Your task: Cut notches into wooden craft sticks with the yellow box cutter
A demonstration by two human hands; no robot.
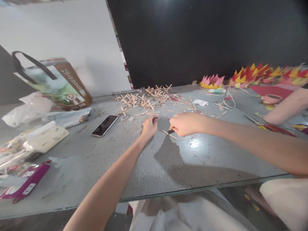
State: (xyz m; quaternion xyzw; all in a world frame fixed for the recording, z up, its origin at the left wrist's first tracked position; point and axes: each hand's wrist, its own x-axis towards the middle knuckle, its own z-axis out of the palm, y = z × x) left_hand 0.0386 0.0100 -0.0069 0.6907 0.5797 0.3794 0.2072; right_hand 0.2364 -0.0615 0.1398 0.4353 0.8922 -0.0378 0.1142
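Note:
Over the middle of the grey table, my left hand (149, 126) is closed, its fingers curled. Whatever it may hold is too small or hidden to make out. My right hand (184, 124) is closed round a small black-and-yellow tool (170, 131), mostly covered by the fingers, so its exact kind does not show. Beneath that tool a short wooden stick (172, 136) lies flat on the table. A pile of crossed wooden sticks (144, 101) spreads just beyond both hands.
A phone (105, 126) lies left of my left hand. Further left are a printed carton bag (69, 85), plastic packaging and a purple packet (29, 183). Folded paper crowns (213, 81), a glue stick (217, 91), a tape roll (271, 98) and scissors (271, 128) lie right, beside another person's arm (288, 106).

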